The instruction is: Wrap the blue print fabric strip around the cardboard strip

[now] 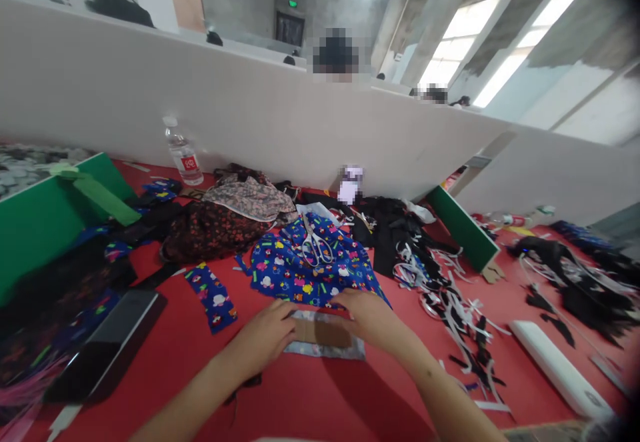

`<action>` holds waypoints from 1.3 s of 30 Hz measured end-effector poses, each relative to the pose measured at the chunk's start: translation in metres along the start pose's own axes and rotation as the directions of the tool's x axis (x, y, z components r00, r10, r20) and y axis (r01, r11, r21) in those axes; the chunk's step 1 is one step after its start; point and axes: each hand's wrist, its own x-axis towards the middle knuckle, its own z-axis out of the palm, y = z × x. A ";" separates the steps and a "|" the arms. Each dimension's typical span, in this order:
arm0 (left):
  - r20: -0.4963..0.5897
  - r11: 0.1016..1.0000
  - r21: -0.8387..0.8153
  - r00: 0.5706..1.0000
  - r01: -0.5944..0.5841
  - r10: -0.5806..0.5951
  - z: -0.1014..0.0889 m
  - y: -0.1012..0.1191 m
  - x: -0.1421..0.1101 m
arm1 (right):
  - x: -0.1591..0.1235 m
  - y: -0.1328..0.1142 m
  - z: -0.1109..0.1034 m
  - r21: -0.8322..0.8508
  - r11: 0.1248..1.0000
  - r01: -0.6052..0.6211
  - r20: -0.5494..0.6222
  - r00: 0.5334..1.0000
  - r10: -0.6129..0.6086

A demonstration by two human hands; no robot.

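Red worktop [300,405]: card [320,333] already on strip [327,351], top uncovered; left hand [273,332], right hand [365,315] at opposite ends, cannot tell if grip closed; scissors [310,231] idle on cloth [280,269].

Six o'clock now: brown strip [323,333], matt, cardboard-looking, over wrinkled cloth strip [356,349]. Nearer clock centre, scissors [313,243], gleaming metal! Eight: phone [107,342], glossy dark glass. Ten: bottle [184,155], clear shiny plastic. Four: white case [560,367], smooth plastic.
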 end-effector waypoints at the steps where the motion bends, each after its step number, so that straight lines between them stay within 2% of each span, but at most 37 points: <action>1: 0.003 1.000 -0.010 1.000 0.005 -0.005 0.000 0.000 0.000 | 0.005 0.001 -0.002 0.012 1.000 -0.006 -0.028 1.000 0.006; 4: -0.012 0.999 -0.032 1.000 0.004 -0.004 0.003 -0.004 0.001 | 0.019 0.014 -0.010 0.132 0.989 -0.061 -0.148 0.986 0.080; 7: -0.031 0.998 -0.061 0.999 -0.010 0.008 0.007 -0.010 0.002 | 0.033 0.044 -0.017 0.245 0.961 -0.127 -0.268 0.944 0.193; 13: -0.015 0.992 -0.120 0.999 0.031 -0.033 0.011 -0.020 0.003 | 0.057 0.121 -0.017 0.294 0.903 -0.313 -0.372 0.833 0.410; 17: -0.009 0.990 -0.129 0.998 0.053 -0.054 0.012 -0.022 0.002 | 0.069 0.152 -0.013 0.311 0.868 -0.387 -0.408 0.771 0.490; 21: -0.014 0.990 -0.126 0.998 0.056 -0.059 0.012 -0.022 0.000 | 0.080 0.147 -0.004 0.297 0.886 -0.356 -0.412 0.789 0.455; 27: -0.057 0.996 -0.086 0.997 0.038 -0.043 0.013 -0.024 0.000 | 0.089 0.094 0.030 0.212 0.962 -0.173 -0.367 0.898 0.243; 30: -0.067 0.997 -0.076 0.998 0.009 -0.014 0.016 -0.028 0.000 | 0.089 0.082 0.038 0.188 0.972 -0.141 -0.344 0.918 0.200; 33: -0.106 0.998 -0.067 0.994 -0.013 0.005 0.019 -0.032 0.000 | 0.089 0.092 0.031 0.193 0.966 -0.173 -0.356 0.905 0.234; 39: -0.150 0.998 -0.045 0.988 -0.041 0.034 0.022 -0.038 0.001 | 0.093 0.138 0.004 0.230 0.915 -0.331 -0.446 0.800 0.402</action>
